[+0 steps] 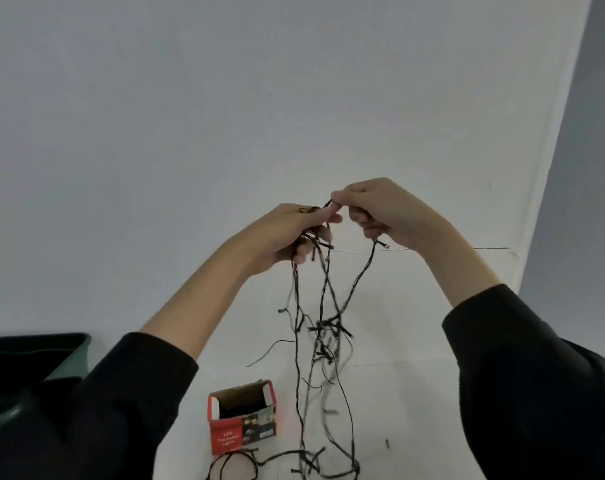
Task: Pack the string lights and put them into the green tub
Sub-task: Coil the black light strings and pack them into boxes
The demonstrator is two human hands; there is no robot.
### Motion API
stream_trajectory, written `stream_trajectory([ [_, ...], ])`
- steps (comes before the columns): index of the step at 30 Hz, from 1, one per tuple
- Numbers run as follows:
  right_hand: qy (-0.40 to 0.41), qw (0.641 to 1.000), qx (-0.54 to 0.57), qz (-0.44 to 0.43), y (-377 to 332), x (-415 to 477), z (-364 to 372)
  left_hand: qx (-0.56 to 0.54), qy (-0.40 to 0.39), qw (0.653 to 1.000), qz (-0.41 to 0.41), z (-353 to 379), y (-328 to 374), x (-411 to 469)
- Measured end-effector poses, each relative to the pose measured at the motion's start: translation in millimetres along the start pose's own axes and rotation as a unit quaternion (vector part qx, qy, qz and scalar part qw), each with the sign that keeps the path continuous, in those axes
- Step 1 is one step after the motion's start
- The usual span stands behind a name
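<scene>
A dark-wired string of lights [323,327] hangs in tangled loops from both raised hands down to the white floor, where its lower end lies coiled. My left hand [287,233] grips a gathered bunch of the wire. My right hand [380,209] pinches a strand right beside it, thumb and finger closed on the wire. A red cardboard light box [242,419] stands open on the floor below my hands. The green tub [30,358] sits at the lower left, partly hidden behind my left sleeve.
A white wall fills the upper view, with a grey wall section at the far right [585,168]. The floor under the wire is white. Black sleeves cover both forearms at the bottom corners.
</scene>
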State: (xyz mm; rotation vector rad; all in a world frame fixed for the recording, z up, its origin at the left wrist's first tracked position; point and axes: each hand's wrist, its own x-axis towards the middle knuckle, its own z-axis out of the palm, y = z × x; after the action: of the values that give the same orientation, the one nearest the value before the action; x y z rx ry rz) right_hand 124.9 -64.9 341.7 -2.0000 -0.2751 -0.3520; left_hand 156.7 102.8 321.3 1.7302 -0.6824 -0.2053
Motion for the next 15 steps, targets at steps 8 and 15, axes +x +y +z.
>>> stream_trajectory([
  [8, -0.083, 0.992, -0.08, 0.052, 34, -13, -3, -0.095, 0.131, 0.985, 0.067, -22, 9, 2],
  [15, -0.058, 0.993, 0.058, 0.087, 81, -24, 7, -0.172, 0.189, 0.964, 0.071, -39, 9, 2],
])
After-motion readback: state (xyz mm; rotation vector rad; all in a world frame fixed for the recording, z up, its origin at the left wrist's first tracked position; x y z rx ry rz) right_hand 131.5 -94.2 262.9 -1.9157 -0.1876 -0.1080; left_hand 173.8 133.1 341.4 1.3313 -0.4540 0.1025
